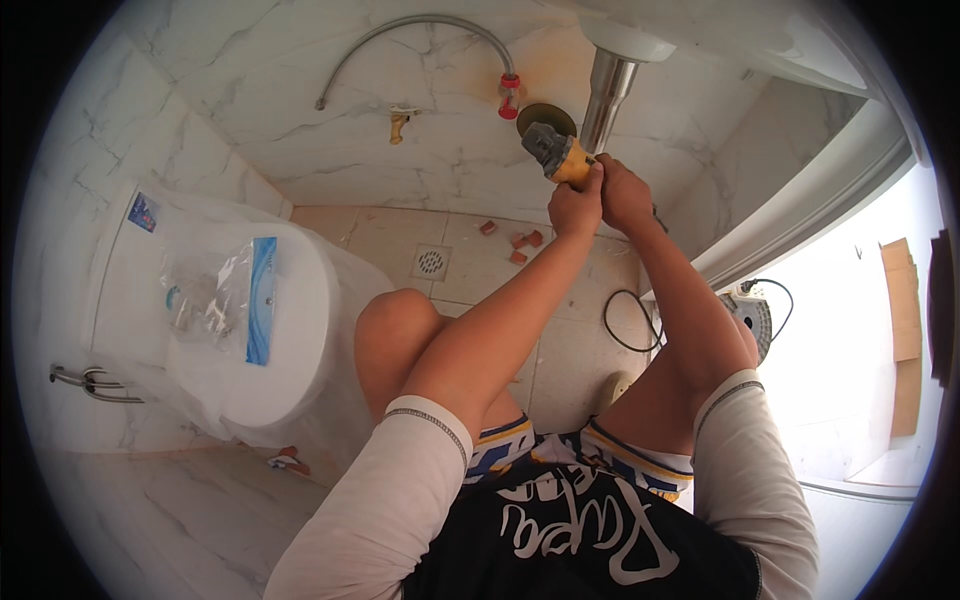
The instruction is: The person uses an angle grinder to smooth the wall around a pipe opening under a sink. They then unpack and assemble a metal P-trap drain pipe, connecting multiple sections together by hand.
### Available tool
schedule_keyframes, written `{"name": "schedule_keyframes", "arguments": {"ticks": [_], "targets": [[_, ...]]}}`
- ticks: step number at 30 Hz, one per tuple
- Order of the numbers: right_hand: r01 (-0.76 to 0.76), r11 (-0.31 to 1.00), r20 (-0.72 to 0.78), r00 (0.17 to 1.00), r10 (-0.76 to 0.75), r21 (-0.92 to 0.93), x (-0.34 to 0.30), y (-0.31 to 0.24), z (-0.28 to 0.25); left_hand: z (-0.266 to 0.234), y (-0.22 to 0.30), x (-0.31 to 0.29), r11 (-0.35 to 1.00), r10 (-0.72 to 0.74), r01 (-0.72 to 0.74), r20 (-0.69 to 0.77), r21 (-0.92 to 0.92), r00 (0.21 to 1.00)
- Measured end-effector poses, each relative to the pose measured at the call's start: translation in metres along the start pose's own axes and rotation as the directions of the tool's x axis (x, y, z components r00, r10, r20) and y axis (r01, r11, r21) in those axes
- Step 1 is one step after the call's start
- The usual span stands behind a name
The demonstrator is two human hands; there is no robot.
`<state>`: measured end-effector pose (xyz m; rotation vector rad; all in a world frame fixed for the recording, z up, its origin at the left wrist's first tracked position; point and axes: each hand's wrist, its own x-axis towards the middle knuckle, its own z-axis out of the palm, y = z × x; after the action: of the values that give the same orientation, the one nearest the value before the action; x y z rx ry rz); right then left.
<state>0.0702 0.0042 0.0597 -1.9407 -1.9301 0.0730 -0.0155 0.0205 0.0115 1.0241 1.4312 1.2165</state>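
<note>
Both my hands are wrapped round a yellow and grey angle grinder [571, 165]. My left hand [577, 208] grips its body just behind the grey head, and my right hand [626, 190] closes on the rear part. At the far end the round disc [546, 119] is close to the marbled wall; whether it touches, I cannot tell. Just right of the disc stands a shiny metal drain pipe [607, 98] under a white basin [630, 40]. Above the disc, a braided hose [430, 20] curves from a red-ringed fitting [510, 97] on the wall.
A brass tap [398, 127] juts from the wall. On the left is a plastic-wrapped toilet [300, 330] with a blue-edged packet [262, 300]. Broken red pieces [520, 241] lie near the floor drain [431, 262]. A black cable [628, 345] loops by my right leg; a cable reel [752, 320] stands at the doorway.
</note>
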Motion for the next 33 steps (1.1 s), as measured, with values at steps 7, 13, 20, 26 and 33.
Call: {"name": "schedule_keyframes", "arguments": {"ticks": [7,13,20,26,33], "targets": [[0.003,1.000,-0.010,1.000,-0.003,-0.013,-0.002,0.004,0.001,0.003,-0.004,-0.001,1.000,-0.007,0.006,0.032,0.002,0.999],[-0.001,1.000,-0.021,1.000,0.001,0.019,-0.005,0.010,0.002,0.007,-0.006,-0.004,0.998,0.042,-0.042,0.004,0.036,0.999],[0.020,1.000,-0.031,0.999,-0.020,0.003,-0.003,0.006,-0.001,0.003,0.003,-0.008,0.997,0.018,-0.016,-0.024,0.069,1.000],[0.024,1.000,-0.031,0.999,-0.024,-0.006,-0.002,0.000,0.003,-0.003,0.004,-0.006,1.000,0.016,-0.016,-0.029,0.004,0.999],[0.011,1.000,-0.017,1.000,-0.011,-0.001,-0.001,0.003,0.003,0.001,0.000,-0.002,1.000,0.005,-0.005,-0.006,-0.021,1.000]]}}
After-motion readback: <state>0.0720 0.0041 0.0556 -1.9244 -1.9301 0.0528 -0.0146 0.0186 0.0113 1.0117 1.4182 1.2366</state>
